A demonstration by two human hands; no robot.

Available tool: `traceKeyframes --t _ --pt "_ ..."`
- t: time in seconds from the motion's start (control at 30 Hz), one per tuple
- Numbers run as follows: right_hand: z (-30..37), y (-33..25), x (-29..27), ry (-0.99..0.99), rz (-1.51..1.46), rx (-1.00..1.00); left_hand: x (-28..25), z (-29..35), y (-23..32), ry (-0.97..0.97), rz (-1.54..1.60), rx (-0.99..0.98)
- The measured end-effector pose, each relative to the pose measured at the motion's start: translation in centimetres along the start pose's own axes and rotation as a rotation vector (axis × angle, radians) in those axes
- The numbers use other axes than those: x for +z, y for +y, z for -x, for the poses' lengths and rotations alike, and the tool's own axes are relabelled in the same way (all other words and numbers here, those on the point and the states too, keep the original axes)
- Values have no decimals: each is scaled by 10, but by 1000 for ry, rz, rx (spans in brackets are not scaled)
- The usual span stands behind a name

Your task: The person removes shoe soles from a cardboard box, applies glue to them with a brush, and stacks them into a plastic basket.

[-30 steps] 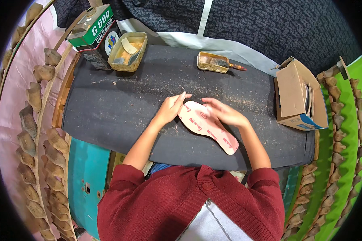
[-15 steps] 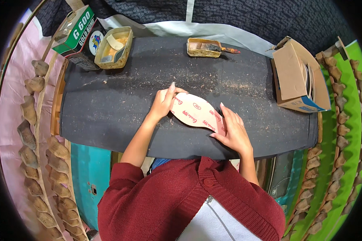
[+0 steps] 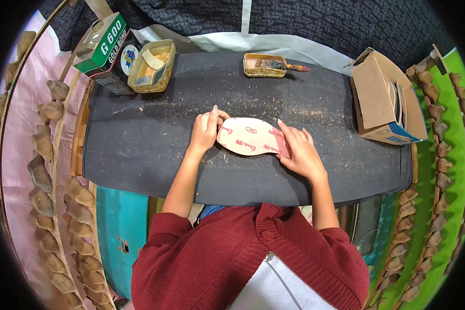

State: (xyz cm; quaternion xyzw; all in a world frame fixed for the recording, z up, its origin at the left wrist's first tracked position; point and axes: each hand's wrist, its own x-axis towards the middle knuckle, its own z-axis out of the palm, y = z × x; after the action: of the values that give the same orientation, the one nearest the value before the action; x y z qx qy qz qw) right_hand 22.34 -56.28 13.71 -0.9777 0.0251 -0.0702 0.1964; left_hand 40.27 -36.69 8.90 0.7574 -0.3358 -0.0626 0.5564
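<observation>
Here, the right hand [image 3: 301, 154] grips the insole [image 3: 250, 137] midway between the surface's [image 3: 243, 181] side edges; the left hand [image 3: 207, 129] touches its broad end, grip unclear.

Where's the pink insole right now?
In the head view, the pink insole is near the dark-covered table's centre, between the left hand at its broad end and the right hand at its narrow end.

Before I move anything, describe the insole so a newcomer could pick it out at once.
Find the dark cloth-covered table, then the left hand and right hand near its middle. Between them is the flat, curved insole. Pale pink with red print, it stands apart from the small yellowish tray farther back and the brown cardboard box at right.
</observation>
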Motion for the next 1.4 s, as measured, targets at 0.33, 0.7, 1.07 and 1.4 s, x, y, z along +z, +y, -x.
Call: traceKeyframes --t 0.33,0.7,1.07,1.4 --pt "-28 14 -14 -111 -12 -94 -24 0 20 -362 -224 52" --pt "-54 59 -20 -131 -452 -196 -23 7 21 -345 -343 72" --pt "-137 120 -2 437 -1445 578 -22 4 27 -333 -366 167" --pt "-175 102 5 320 -1273 561 -21 7 28 -324 -364 191"
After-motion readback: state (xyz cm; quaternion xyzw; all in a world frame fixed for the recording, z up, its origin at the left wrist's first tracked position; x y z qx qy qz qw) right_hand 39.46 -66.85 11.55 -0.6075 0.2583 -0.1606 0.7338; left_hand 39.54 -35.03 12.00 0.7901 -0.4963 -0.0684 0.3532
